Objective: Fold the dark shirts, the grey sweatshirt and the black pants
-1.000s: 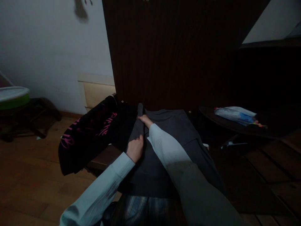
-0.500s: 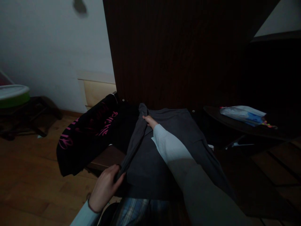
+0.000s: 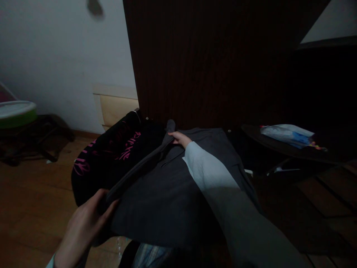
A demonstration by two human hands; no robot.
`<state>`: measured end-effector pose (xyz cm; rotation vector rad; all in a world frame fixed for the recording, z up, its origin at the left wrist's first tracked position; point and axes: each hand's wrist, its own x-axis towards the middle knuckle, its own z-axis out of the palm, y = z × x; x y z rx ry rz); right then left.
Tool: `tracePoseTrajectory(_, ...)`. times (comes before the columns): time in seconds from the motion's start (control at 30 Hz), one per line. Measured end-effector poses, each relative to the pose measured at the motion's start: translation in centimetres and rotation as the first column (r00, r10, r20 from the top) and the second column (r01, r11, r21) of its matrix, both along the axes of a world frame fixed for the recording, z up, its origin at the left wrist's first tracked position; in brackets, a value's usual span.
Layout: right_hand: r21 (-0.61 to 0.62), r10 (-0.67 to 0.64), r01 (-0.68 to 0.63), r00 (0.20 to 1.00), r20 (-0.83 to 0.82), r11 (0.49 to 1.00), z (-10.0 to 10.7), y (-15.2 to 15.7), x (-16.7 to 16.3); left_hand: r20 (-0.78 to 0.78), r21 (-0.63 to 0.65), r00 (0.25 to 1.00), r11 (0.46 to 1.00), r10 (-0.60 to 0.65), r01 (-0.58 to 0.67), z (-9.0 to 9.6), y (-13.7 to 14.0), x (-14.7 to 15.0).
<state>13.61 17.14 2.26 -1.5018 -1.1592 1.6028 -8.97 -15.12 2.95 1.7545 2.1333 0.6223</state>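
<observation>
A dark grey cloth garment [image 3: 167, 193] spreads out in front of me, its left edge drawn into a long fold; I cannot tell which kind of garment it is. At the near left corner my left hand [image 3: 86, 219] grips that edge between thumb and fingers. My right hand [image 3: 180, 139] pinches the same edge at its far end, the arm reaching across the cloth. Left of it lies a black garment [image 3: 106, 163] with pink lettering, partly covered by the grey one.
A tall dark wooden panel [image 3: 217, 63] stands behind the cloth. To the right, a plastic packet [image 3: 290, 134] rests on a dark round-edged surface [image 3: 259, 143]. A green and white tub [image 3: 18, 113] sits on a low stand at far left, above the wooden floor [image 3: 36, 197].
My left hand has moved left and toward me, pulling the near corner of the grey garment outward over the black one. My right hand has shifted slightly right and away, still gripping.
</observation>
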Motion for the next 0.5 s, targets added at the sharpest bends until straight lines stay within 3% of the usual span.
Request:
tracePoseTrajectory(0.1, 0.048, -0.01, 0.012, 0.999, -0.04, 0.999, 0.8, 0.2, 1.5, -0.033, -0.081, 0.983, 0.981, -0.181, 0.178, -0.4, -1.8, 3.7)
tracePoseTrajectory(0.2, 0.073, -0.067, 0.068, 0.998, -0.019, 0.995, 0.2, -0.1, 3.7, -0.076, -0.277, 0.913, 0.888, -0.401, 0.367, -1.6, -2.6, 9.2)
tracePoseTrajectory(0.3, 0.094, -0.118, 0.117, 0.993, 0.002, 0.989, -0.8, -0.3, 5.3, -0.161, -0.44, 0.846, 0.804, -0.508, 0.399, -2.4, -2.2, 13.5)
tracePoseTrajectory(0.4, 0.148, -0.133, 0.136, 0.991, -0.025, 0.98, -0.9, -0.2, 5.7, -0.178, -0.482, 0.813, 0.77, -0.554, 0.419, -2.6, -1.9, 14.7)
tracePoseTrajectory(0.5, 0.22, -0.137, 0.148, 0.988, -0.066, 0.964, -0.4, 0.2, 5.3, -0.187, -0.411, 0.804, 0.788, -0.564, 0.458, -2.9, -2.4, 13.2)
